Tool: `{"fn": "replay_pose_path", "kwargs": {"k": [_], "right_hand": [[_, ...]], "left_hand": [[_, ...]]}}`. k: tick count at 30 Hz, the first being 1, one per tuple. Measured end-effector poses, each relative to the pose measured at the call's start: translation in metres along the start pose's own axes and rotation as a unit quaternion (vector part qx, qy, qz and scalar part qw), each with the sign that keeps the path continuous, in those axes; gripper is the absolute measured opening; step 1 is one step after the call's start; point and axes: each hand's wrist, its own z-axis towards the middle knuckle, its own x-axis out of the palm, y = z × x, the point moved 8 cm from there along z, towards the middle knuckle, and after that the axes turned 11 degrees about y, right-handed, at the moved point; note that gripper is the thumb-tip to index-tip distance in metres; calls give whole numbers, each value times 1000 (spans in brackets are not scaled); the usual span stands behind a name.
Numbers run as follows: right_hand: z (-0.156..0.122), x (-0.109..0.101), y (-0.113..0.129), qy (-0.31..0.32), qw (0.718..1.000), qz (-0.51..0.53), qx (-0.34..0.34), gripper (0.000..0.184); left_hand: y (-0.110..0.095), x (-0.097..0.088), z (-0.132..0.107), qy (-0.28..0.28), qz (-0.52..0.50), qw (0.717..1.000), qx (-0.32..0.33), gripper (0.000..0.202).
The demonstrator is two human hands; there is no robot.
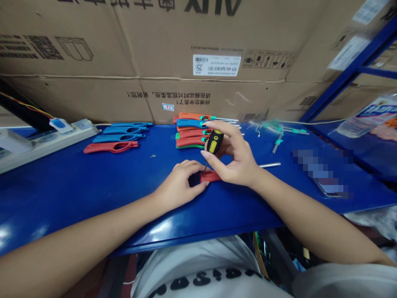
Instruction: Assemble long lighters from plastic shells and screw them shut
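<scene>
Head view showed the right hand gripping a yellow-and-black screwdriver upright, its tip on a red handle piece. The left hand pressed that piece flat against the blue table.

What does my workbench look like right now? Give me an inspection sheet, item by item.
Surface: blue bench, glossy, with parts spread over it.
Job's things: red handle piece lies flat between the hands; screwdriver with a black and yellow handle points tip down at it.
Clutter: stacked handles behind the hands; row of handle shells at left; metal rod and teal parts at right; loose small screws.
Hands: left hand curled on the red handle piece; right hand grips the screwdriver.
Cables: coloured wires run to a power strip at left.
Surroundings: cardboard boxes behind; blue shelf frame at right.
</scene>
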Motion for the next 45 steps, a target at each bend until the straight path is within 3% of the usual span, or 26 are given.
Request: {"fn": "replay_pose_path", "kwargs": {"k": [10, 17, 24, 29, 35, 40, 45], "right_hand": [[10, 7, 6, 134, 986, 98, 21, 55], [9, -3, 0, 85, 996, -27, 28, 61], [11, -1, -2, 78, 994, 66, 29, 51], [8, -13, 3, -8, 998, -65, -8, 47], [11, -8, 4, 53, 999, -5, 11, 45], [6, -23, 15, -48, 994, -89, -44, 38], [9, -6, 5, 50, 998, 33, 16, 44]], "left_hand": [[0, 0, 0, -5, -46, 999, 12, 8], [1, 0, 0, -11, -39, 999, 7, 10], [-2, 1, 1, 6, -52, 999, 12, 5], [-3, 0, 1, 4, -47, 999, 19, 7], [-2, 1, 1, 11, -46, 999, 17, 5], [-2, 0, 0, 4, -38, 999, 24, 5], [-2, 2, 1, 17, -48, 999, 17, 3]]}}
